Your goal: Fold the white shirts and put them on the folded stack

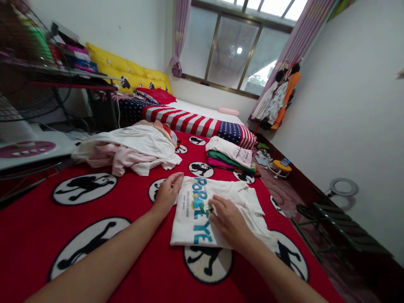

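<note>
A white T-shirt with blue lettering and a small printed figure lies folded on a red cover. My left hand rests at the shirt's far left corner, its fingers stretched along the edge. On the printed front lies my right hand, fingers slightly bent and apart, with nothing visible in them. Past the shirt, to the right, sits a stack of folded clothes, white on top with green and pink below. A loose heap of white and pink clothes spreads out at the left.
Behind the red cover is a bed with a striped, starred cover. A fan and a desk stand at the left. Clothes hang by the window; a yellow stool and a dark slatted rack are at the right.
</note>
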{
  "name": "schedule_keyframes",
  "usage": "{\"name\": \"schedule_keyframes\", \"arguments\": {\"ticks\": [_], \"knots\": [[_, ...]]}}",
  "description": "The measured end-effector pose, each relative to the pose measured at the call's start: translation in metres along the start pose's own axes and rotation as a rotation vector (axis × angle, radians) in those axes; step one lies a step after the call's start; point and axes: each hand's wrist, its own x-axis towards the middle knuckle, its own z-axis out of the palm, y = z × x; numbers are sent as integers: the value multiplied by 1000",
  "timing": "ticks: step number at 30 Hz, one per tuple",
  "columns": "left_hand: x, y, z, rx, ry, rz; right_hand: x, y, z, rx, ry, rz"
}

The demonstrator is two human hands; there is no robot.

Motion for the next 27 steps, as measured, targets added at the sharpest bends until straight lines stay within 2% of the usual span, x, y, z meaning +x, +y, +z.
{"name": "schedule_keyframes", "arguments": {"ticks": [2, 4, 7, 9, 12, 15, 18, 21, 24, 27], "knots": [[8, -3, -5, -225, 109, -119, 20, -8, -12, 2, -31, -104], [12, -5, -8, -386, 160, -172, 43, -20, -22, -61, -93, -313], [12, -3, -10, -461, 158, -164, 74, -40, -29, -222, -235, -720], [11, -2, -11, -465, 140, -156, 88, -51, -30, -335, -327, -886], [10, -2, -10, -452, 117, -156, 98, -61, -34, -498, -394, -975], [12, -4, -9, -437, 106, -154, 101, -61, -52, -535, -401, -1028], [14, -6, -7, -426, 108, -154, 104, -53, -85, -506, -409, -990], [14, -7, -5, -405, 112, -152, 110, -37, -128, -562, -370, -776], [14, -5, -5, -387, 113, -144, 124, -18, -170, -636, -198, -499], [13, -4, -6, -369, 109, -140, 144, -2, -200, -531, 36, -325]]}}
